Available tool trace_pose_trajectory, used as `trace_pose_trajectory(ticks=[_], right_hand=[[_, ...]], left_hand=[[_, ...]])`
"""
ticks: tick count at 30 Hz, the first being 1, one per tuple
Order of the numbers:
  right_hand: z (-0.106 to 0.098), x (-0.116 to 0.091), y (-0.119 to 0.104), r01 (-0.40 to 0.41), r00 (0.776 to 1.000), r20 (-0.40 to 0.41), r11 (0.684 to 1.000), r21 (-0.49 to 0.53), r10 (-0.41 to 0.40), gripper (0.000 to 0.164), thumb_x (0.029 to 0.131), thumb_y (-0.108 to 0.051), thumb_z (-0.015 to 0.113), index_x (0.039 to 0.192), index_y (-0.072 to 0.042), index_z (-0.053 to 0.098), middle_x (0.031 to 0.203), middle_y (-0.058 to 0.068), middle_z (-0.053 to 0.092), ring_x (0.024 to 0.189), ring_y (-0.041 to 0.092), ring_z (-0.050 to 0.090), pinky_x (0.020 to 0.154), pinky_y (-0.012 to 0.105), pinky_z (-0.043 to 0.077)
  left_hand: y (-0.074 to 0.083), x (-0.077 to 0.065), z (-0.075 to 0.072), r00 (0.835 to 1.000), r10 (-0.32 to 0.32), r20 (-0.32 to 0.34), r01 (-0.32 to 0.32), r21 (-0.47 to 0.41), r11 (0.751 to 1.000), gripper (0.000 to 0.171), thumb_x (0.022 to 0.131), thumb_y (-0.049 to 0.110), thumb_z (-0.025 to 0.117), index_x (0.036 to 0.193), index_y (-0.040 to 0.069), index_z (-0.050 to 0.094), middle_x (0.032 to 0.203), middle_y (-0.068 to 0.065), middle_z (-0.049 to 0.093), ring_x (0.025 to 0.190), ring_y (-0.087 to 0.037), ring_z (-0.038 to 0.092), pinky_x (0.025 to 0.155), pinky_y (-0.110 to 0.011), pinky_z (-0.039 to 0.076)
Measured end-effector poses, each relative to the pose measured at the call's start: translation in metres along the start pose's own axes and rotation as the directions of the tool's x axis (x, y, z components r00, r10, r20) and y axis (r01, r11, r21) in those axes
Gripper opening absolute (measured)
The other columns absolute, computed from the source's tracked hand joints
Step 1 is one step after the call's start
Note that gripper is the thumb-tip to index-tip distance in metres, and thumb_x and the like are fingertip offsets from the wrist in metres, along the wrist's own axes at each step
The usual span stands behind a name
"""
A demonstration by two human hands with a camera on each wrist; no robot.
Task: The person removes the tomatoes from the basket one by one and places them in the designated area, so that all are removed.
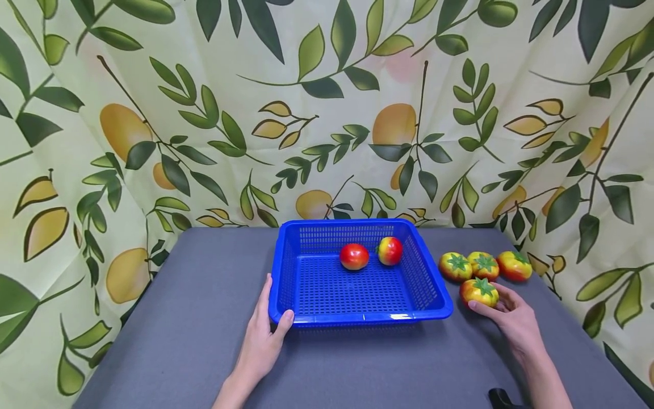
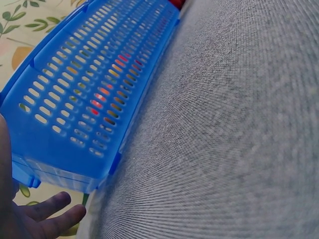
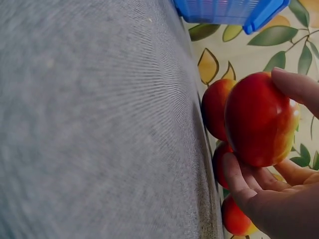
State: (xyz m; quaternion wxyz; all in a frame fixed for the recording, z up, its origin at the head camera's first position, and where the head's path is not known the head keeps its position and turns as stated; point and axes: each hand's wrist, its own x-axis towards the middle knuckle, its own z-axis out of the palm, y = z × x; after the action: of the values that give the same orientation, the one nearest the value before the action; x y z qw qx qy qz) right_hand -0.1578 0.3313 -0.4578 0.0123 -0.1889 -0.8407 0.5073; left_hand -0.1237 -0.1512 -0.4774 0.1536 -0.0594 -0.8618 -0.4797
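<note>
My left hand [image 1: 259, 339] grips the front-left corner of a blue plastic basket [image 1: 357, 319], thumb at the front rim and fingers along the left side. In the left wrist view, fingertips [image 2: 75, 213] reach past the basket's corner. My right hand [image 1: 513, 321] holds a red-and-yellow tomato [image 1: 479, 292] with a green leafy top, between thumb and fingers. The right wrist view shows this tomato [image 3: 259, 119] raised a little off the tabletop, its red underside showing. Two tomatoes, one [image 1: 354, 257] left of the other [image 1: 390, 251], lie inside the basket.
Behind the held tomato, three more stand in a row: a left one [image 1: 455, 267], a middle one [image 1: 483, 265] and a right one [image 1: 515, 266]. A black object [image 1: 501, 397] shows at the front edge. Leaf-patterned cloth [image 1: 327, 142] hangs around the grey table [image 1: 204, 295].
</note>
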Motion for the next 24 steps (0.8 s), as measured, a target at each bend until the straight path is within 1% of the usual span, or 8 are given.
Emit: trace_pose_trajectory(ticks=[4, 6, 8, 11, 13, 15, 19, 24], right_hand=[[0.0003, -0.0011, 0.0023, 0.008, 1.000, 0.007, 1.000, 0.001, -0.008, 0.099, 0.082, -0.045, 0.078, 0.154, -0.002, 0.026, 0.149, 0.023, 0.036, 0.121, 0.031, 0.040, 0.072, 0.017, 0.039], [0.0002, -0.0009, 0.0028, 0.018, 1.000, 0.012, 1.000, -0.002, -0.017, 0.099, 0.083, -0.044, 0.078, 0.155, -0.002, 0.025, 0.150, 0.023, 0.034, 0.123, 0.033, 0.039, 0.079, 0.022, 0.040], [-0.0003, -0.0009, 0.0028, 0.025, 1.000, 0.013, 1.000, -0.008, -0.024, 0.100, 0.083, -0.044, 0.078, 0.154, -0.001, 0.025, 0.149, 0.024, 0.034, 0.123, 0.034, 0.040, 0.080, 0.025, 0.040], [-0.0014, -0.0013, 0.0028, 0.007, 1.000, 0.026, 1.000, 0.001, -0.007, 0.102, 0.082, -0.044, 0.079, 0.155, -0.001, 0.022, 0.153, 0.026, 0.028, 0.131, 0.040, 0.035, 0.094, 0.042, 0.041], [-0.0017, -0.0020, 0.0029, -0.012, 0.999, 0.031, 1.000, 0.004, 0.012, 0.102, 0.082, -0.044, 0.079, 0.155, -0.001, 0.022, 0.153, 0.026, 0.028, 0.132, 0.041, 0.033, 0.098, 0.045, 0.040], [-0.0016, -0.0022, 0.0033, -0.028, 0.999, 0.041, 1.000, 0.009, 0.028, 0.103, 0.082, -0.045, 0.078, 0.155, -0.001, 0.020, 0.154, 0.027, 0.025, 0.134, 0.044, 0.030, 0.102, 0.055, 0.033], [-0.0009, -0.0013, 0.0037, -0.036, 0.999, 0.039, 0.999, -0.004, 0.036, 0.105, 0.081, -0.048, 0.078, 0.155, 0.000, 0.021, 0.152, 0.029, 0.027, 0.132, 0.044, 0.032, 0.101, 0.056, 0.034], [-0.0003, 0.0008, 0.0050, -0.038, 0.999, 0.038, 0.999, -0.016, 0.038, 0.106, 0.080, -0.049, 0.079, 0.154, 0.001, 0.023, 0.152, 0.031, 0.025, 0.132, 0.046, 0.031, 0.104, 0.060, 0.030]], left_hand=[[0.0010, -0.0003, -0.0001, 1.000, -0.008, 0.006, 0.008, 0.000, 1.000, 0.080, 0.098, 0.035, 0.059, 0.158, 0.037, 0.007, 0.162, 0.007, 0.013, 0.145, -0.026, 0.020, 0.109, -0.059, 0.025], [0.0013, -0.0002, -0.0004, 1.000, -0.009, 0.004, 0.009, 0.004, 1.000, 0.080, 0.098, 0.035, 0.059, 0.158, 0.037, 0.007, 0.162, 0.007, 0.013, 0.145, -0.026, 0.020, 0.109, -0.059, 0.025], [0.0013, 0.0001, -0.0005, 1.000, -0.002, 0.000, 0.002, 0.006, 1.000, 0.080, 0.098, 0.035, 0.059, 0.158, 0.036, 0.007, 0.162, 0.006, 0.013, 0.145, -0.026, 0.021, 0.109, -0.059, 0.025], [0.0011, -0.0002, -0.0006, 1.000, 0.005, 0.004, -0.005, 0.004, 1.000, 0.080, 0.098, 0.035, 0.060, 0.158, 0.036, 0.007, 0.162, 0.006, 0.013, 0.145, -0.026, 0.020, 0.109, -0.058, 0.025], [0.0011, -0.0008, -0.0003, 1.000, 0.007, 0.008, -0.007, -0.002, 1.000, 0.080, 0.098, 0.035, 0.060, 0.158, 0.036, 0.007, 0.162, 0.007, 0.013, 0.145, -0.025, 0.020, 0.110, -0.058, 0.025], [0.0008, -0.0013, 0.0000, 1.000, 0.005, 0.011, -0.005, -0.005, 1.000, 0.080, 0.098, 0.036, 0.060, 0.158, 0.036, 0.007, 0.162, 0.008, 0.013, 0.145, -0.024, 0.020, 0.110, -0.058, 0.025], [-0.0007, -0.0009, 0.0007, 1.000, 0.015, 0.004, -0.015, -0.005, 1.000, 0.081, 0.097, 0.034, 0.061, 0.158, 0.035, 0.008, 0.162, 0.006, 0.014, 0.145, -0.024, 0.021, 0.110, -0.057, 0.025], [-0.0012, -0.0003, 0.0002, 1.000, 0.022, -0.005, -0.022, -0.004, 1.000, 0.081, 0.097, 0.032, 0.061, 0.159, 0.034, 0.008, 0.162, 0.004, 0.015, 0.145, -0.024, 0.021, 0.110, -0.057, 0.025]])
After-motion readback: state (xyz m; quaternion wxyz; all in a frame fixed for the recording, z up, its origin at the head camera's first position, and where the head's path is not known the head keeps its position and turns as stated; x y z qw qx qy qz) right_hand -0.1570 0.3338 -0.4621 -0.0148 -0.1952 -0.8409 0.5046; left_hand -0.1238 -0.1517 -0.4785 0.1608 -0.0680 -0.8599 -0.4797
